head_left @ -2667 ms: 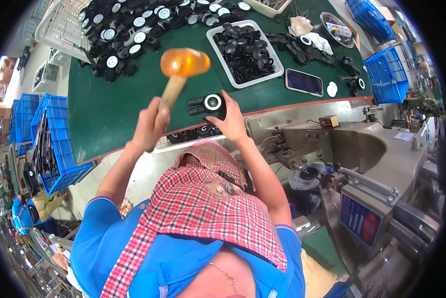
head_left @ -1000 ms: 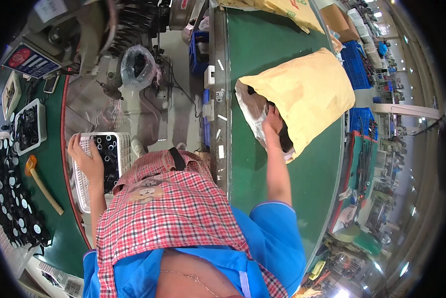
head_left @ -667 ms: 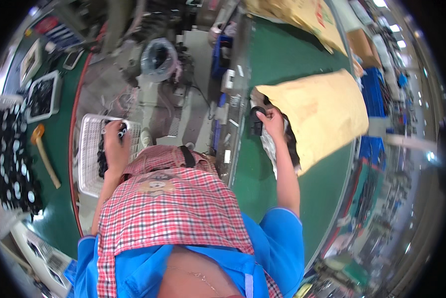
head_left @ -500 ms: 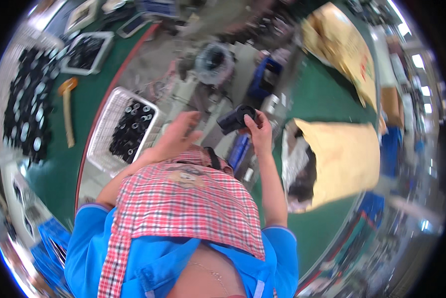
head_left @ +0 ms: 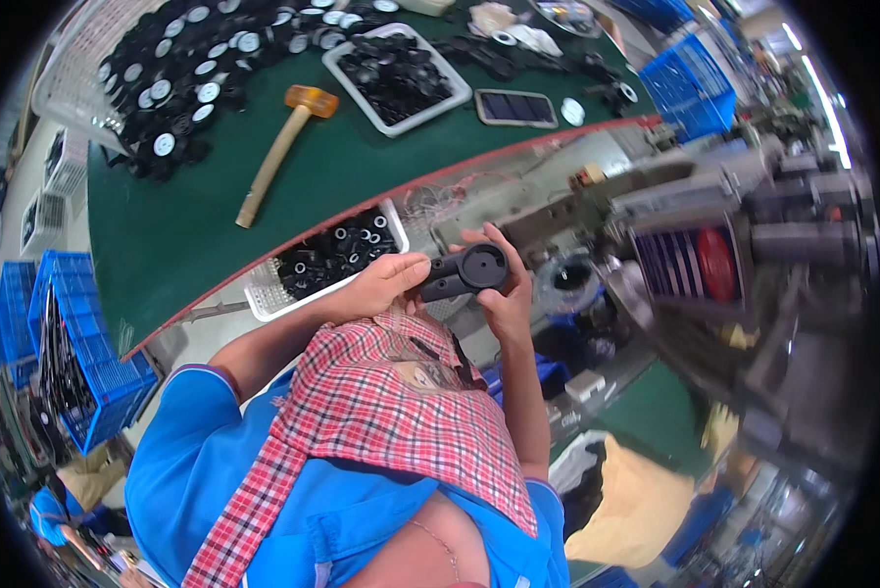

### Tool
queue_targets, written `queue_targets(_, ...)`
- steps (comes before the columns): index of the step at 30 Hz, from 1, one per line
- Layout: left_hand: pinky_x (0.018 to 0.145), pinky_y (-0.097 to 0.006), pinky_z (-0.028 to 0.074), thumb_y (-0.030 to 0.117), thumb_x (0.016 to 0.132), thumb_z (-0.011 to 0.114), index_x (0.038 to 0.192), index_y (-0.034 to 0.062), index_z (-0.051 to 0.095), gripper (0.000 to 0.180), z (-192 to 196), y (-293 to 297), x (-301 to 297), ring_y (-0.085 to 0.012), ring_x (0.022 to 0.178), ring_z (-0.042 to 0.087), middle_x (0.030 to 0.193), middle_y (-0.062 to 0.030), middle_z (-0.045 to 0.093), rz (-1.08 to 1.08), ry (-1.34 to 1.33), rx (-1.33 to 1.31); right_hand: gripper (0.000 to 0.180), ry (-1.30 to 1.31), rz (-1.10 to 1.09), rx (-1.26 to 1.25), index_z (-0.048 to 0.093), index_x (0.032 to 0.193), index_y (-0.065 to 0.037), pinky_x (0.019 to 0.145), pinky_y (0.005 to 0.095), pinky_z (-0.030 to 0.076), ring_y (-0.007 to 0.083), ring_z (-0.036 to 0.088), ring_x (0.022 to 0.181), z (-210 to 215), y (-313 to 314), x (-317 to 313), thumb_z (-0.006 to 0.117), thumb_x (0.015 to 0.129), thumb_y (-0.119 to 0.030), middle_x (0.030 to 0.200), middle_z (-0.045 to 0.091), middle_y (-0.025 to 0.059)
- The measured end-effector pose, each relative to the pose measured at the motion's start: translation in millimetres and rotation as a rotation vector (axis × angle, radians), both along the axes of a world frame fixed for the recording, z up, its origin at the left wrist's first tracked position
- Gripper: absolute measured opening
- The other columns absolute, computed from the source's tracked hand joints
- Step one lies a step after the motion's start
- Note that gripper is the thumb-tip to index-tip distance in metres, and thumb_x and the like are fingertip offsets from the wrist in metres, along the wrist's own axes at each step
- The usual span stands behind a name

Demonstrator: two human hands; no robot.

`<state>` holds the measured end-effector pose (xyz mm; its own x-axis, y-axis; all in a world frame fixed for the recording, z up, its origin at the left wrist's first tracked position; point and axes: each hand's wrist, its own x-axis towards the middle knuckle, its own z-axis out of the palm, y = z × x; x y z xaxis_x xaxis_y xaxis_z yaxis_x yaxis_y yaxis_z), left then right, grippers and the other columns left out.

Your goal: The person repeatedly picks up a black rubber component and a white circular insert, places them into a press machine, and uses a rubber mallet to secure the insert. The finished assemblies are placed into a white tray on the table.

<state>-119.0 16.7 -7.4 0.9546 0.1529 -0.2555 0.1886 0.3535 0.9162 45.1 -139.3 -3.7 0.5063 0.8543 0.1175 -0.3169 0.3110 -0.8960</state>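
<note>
Two bare hands meet around one black plastic part (head_left: 464,272), which is held in the air just above the red checked cloth (head_left: 381,392) on the person's chest. The part has a short handle and a round end with a hole in it. The left hand (head_left: 386,284) closes its fingers over the handle end, with the thumb below, so this hand is nearly closed and grips the part. The right hand (head_left: 504,294) holds the round end: its fingers curl behind and its thumb lies along the upper edge, so it is also closed on the same part.

Just beyond the part, on the far side from the person, a white mesh tray (head_left: 264,299) stands at the edge of the green table (head_left: 195,225). Black round pieces (head_left: 337,250) with light centres lie inside this tray. Further from the part, on the green table, a mallet (head_left: 278,147) with a wooden handle and an orange head lies flat. Beside the mallet head a white tray (head_left: 342,69) is filled with small black pieces, and near this tray a dark flat phone (head_left: 515,108) lies face up. To the left of the mallet many black discs (head_left: 185,83) with white centres are spread out. A blue crate (head_left: 690,83) stands at the far right corner of the table. To the right of the part a grey machine (head_left: 714,255) stands.
</note>
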Motion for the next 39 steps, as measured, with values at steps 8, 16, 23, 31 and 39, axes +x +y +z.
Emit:
queue_targets(8,0.071,-0.034,0.051,0.034,0.104,0.053,0.102,0.0005,0.059,0.034,-1.7,164.9,10.1,-0.0154,0.078,0.061,0.085,-0.0057,0.062,0.044,-0.062,0.423,0.087,0.094,0.01,-0.115,0.049,0.133,0.01,0.096,0.0454,0.053,0.0333,0.068,0.103,-22.5,83.6,-2.4,0.077,0.082,-0.054,0.117,0.064,0.0226)
queue_targets(16,0.086,-0.05,0.052,0.02,0.086,0.07,0.137,0.0167,0.051,0.054,-64.4,438.0,84.2,-0.0382,0.107,0.059,0.117,-0.016,0.058,0.788,0.372,1.851,0.076,0.458,-0.027,-0.122,0.044,0.141,-0.001,0.095,0.0447,0.051,0.0337,0.062,0.112,-32.3,91.6,-9.3,0.061,0.093,-0.058,0.127,0.058,0.0197)
queue_targets(23,0.073,-0.041,0.056,0.015,0.091,0.066,0.132,0.012,0.051,0.044,-78.6,397.9,82.6,-0.0258,0.09,0.069,0.095,-0.0129,0.069,0.933,0.133,1.237,0.088,0.351,-0.122,-0.12,0.04,0.144,0.003,0.104,0.0445,0.048,0.0347,0.061,0.119,-26.6,77.9,3.2,0.08,0.082,-0.045,0.132,0.057,0.0188)
queue_targets(31,0.08,-0.032,0.057,0.019,0.1,0.058,0.136,0.0055,0.056,0.038,14.4,74.5,76.4,-0.0207,0.106,0.064,0.123,-0.0077,0.062,0.114,-0.114,0.067,0.079,-0.119,-0.297,-0.181,0.042,0.149,0.0,0.106,0.0377,0.045,0.0246,0.054,0.126,-14.6,62.4,6.6,0.08,0.08,-0.007,0.137,0.053,0.0129)
queue_targets(39,0.096,-0.034,0.043,0.022,0.108,0.038,0.127,0.0011,0.052,0.032,5.7,29.6,89.0,-0.0229,0.104,0.056,0.111,-0.0128,0.055,0.22,-0.249,0.456,0.093,-0.796,-0.492,-0.307,0.039,0.151,-0.001,0.1,0.0366,0.046,0.028,0.058,0.118,14.1,41.5,7.3,0.085,0.072,-0.014,0.132,0.055,0.0142)
